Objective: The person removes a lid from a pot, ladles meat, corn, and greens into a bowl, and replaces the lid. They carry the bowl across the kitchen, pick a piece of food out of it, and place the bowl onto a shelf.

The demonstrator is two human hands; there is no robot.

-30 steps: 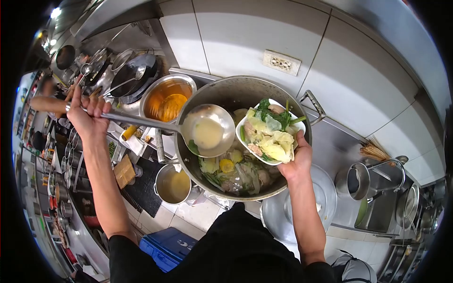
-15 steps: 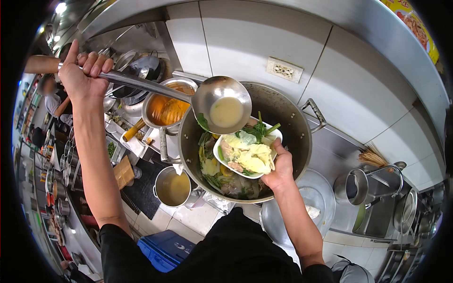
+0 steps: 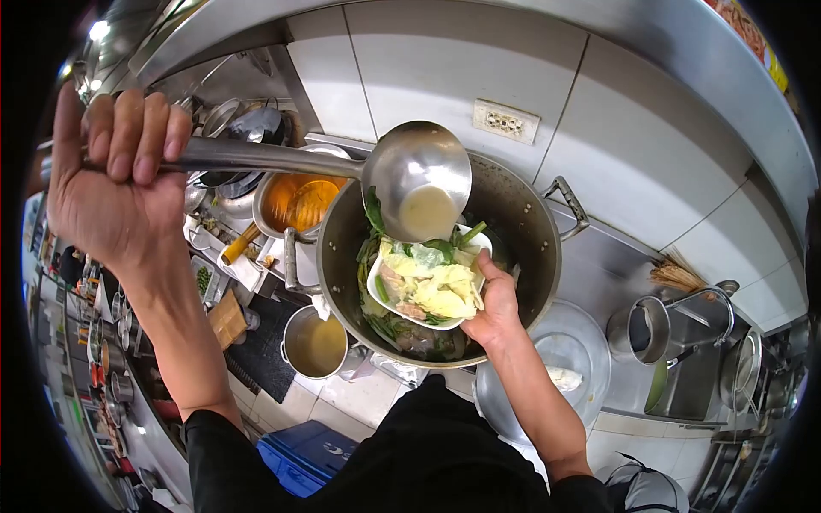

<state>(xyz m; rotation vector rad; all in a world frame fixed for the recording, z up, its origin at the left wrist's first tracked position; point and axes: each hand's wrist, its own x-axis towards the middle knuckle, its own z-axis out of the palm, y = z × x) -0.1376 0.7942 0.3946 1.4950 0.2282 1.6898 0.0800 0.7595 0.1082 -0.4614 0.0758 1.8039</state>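
My left hand [image 3: 120,175] is closed around the handle of a large metal ladle [image 3: 419,154], held high toward the left. The ladle's bowl is tilted, with a small pool of cloudy broth at its lower side and a green leaf stuck to its left edge. Just beneath it, my right hand [image 3: 494,303] grips the right side of a white bowl [image 3: 375,291] heaped with cabbage [image 3: 445,286], green stalks and pieces of meat. Both are above a big stock pot [image 3: 534,231], where more greens and broth show below the bowl.
Left of the pot stand a pan of orange liquid [image 3: 299,201] and a small pot of broth [image 3: 315,342]. A large round metal lid [image 3: 581,342] lies at the right, near a sink [image 3: 688,385]. A blue bin [image 3: 308,453] stands below, and a tiled wall [image 3: 462,51] rises behind.
My left hand has come closer to the camera and moved left, tipping the ladle further. The broth pool in it looks smaller. The white bowl has shifted slightly left.
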